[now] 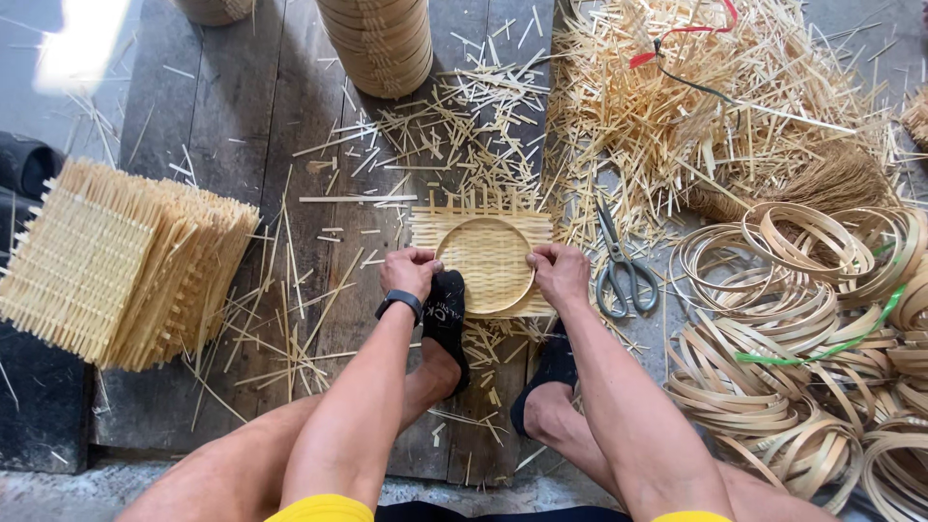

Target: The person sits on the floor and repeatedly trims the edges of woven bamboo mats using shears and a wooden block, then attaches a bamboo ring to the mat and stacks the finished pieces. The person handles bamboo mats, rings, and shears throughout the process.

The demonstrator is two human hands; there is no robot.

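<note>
A square woven bamboo mat (425, 230) lies on the wooden boards with a round bamboo hoop (485, 265) pressed into it, forming a shallow dish. My left hand (410, 271) grips the hoop's left rim, and my right hand (559, 273) grips its right rim. A black watch sits on my left wrist. Both feet in black socks rest just below the mat, the left foot (446, 319) under its left edge.
Scissors (621, 271) lie right of the mat. Many bamboo hoops (793, 319) pile at the right. A stack of woven mats (116, 261) sits at the left. Cut bamboo strips (677, 106) heap at the back right, and stacked baskets (382, 39) stand behind.
</note>
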